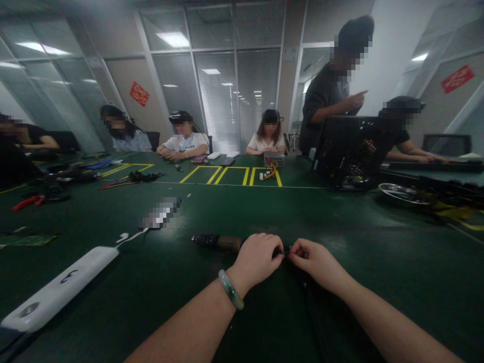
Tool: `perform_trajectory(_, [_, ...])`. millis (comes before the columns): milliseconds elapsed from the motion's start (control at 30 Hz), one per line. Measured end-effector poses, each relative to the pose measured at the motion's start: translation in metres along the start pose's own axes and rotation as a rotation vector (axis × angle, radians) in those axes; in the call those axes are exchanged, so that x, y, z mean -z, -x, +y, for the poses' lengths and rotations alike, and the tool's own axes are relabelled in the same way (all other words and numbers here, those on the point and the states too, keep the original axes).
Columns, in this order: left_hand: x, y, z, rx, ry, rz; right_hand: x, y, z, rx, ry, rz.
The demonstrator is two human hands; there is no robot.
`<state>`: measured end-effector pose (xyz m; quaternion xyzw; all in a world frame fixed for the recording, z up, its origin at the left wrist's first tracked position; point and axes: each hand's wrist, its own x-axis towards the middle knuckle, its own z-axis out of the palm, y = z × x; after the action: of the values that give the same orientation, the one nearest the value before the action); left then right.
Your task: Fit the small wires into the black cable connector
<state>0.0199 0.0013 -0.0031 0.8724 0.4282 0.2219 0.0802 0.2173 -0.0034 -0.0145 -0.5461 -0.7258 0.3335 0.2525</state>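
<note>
On the green table lies what looks like an electric screwdriver (227,244), with a black stepped nose, a metal tip pointing left and a brownish barrel. My left hand (257,259), with a green bangle at the wrist, is closed over its rear part and hides it. Close beside it, my right hand (312,262) pinches thumb and fingers at the tool's tail end. Something small and dark shows between the two hands; its kind cannot be made out. A dark cord-like strip (308,297) runs from below the right hand toward me.
At left lie a white power bank (71,282) cabled to a phone (161,214), a green circuit board (28,238) and red-handled pliers (28,202). Farther off are a black computer case (350,154), a power supply (274,159) and a fan ring (404,193). Several people are around the table.
</note>
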Motion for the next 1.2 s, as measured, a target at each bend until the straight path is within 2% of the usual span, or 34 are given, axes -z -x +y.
perform_trajectory(500, [0.0016,-0.001,0.0019,-0.004,0.007,-0.019,-0.0004,-0.0001,0.0009,0.015,0.03,-0.007])
perform_trajectory(667, [0.0024,-0.0008,0.0019,0.044,-0.006,-0.032,0.0004,0.0005,-0.0003,0.007,-0.001,-0.019])
perform_trajectory(867, [0.0014,-0.0007,0.0008,-0.02,0.013,-0.027,0.0004,0.0004,0.0009,0.005,0.028,-0.019])
perform_trajectory(1200, [0.0018,0.0,0.0011,-0.016,0.0,-0.025,-0.0005,-0.0013,0.0031,0.012,0.022,-0.02])
